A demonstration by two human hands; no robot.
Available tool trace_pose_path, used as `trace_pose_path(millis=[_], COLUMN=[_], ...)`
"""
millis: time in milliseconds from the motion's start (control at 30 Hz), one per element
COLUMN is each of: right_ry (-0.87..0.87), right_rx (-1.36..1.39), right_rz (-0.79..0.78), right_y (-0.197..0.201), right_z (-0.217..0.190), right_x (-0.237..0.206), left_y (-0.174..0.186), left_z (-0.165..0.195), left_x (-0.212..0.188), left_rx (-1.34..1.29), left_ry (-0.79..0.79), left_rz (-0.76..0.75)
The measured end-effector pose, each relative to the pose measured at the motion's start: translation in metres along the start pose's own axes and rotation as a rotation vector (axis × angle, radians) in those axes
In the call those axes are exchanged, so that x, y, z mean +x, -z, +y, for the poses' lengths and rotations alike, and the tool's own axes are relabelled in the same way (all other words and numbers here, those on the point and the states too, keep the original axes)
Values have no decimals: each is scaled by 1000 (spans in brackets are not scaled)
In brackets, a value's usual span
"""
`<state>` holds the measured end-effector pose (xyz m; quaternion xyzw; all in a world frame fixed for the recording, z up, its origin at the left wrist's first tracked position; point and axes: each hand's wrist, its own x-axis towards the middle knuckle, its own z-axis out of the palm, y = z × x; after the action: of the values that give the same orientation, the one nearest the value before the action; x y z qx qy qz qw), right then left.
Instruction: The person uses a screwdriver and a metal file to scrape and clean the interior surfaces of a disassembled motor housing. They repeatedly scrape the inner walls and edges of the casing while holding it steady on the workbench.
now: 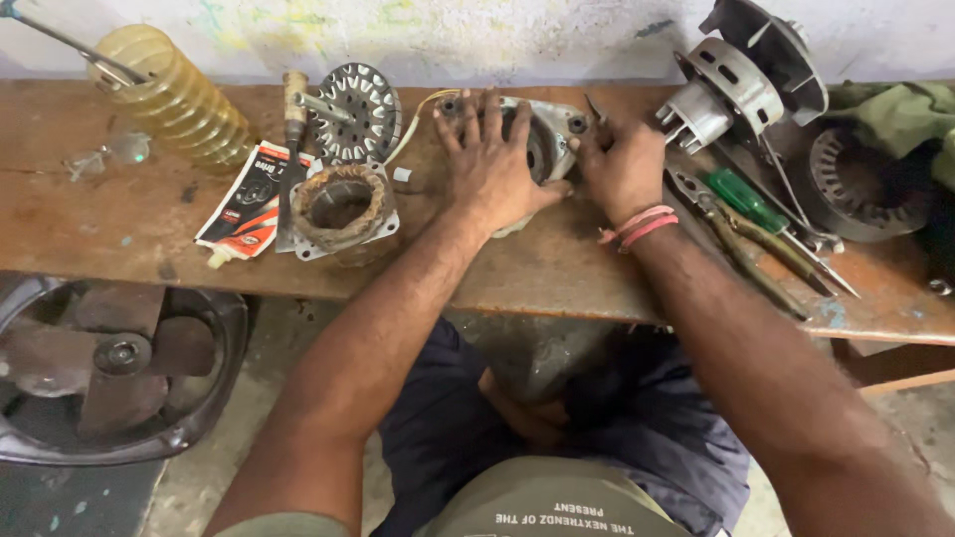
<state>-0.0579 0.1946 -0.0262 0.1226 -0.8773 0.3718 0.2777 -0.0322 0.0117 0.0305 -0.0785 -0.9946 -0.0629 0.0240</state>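
— Head view: where are your hands?
— Your left hand (489, 164) lies spread flat on the grey motor housing (545, 139), far centre of the bench (557, 268); your right hand (622, 164) grips its right edge.
— Containers?
— Far left, a ribbed yellowish bottle (174, 99) lies tipped; contents unclear.

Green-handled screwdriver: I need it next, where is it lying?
In the head view, the green-handled screwdriver lies on the wooden bench, just right of the right hand, beside the pliers.
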Motion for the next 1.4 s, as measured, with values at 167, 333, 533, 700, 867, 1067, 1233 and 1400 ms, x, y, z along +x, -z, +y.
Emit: trace_pose_path(millis=[167,333,533,700,867,1067,1233,1400], right_ry=[59,96,220,7,-6,-11,-625,-368], right_rx=[63,40,-19,94,-44,273,559,849], right_rz=[-78,-44,66,-141,-17,26,-449,-467], right_y=[-4,-7,-4,20,43,40,14,11], right_z=[3,6,-7,-11,-18,-29,-21,-12], right_x=[2,0,2,-1,-14,11,38,33], left_y=[2,5,3,-9,-24,-32,-29,-33], left_z=[2,1,-1,-9,-18,-22,-22,-27], left_x=[0,-2,2,3,1,-3,-8,-8], left_rx=[7,18,3,-29,-83,-136,-182,-221], left_ry=[2,-3,-4,-30,-112,-182,-187,-234], left_rz=[-13,-6,-6,34,202,381,408,486])
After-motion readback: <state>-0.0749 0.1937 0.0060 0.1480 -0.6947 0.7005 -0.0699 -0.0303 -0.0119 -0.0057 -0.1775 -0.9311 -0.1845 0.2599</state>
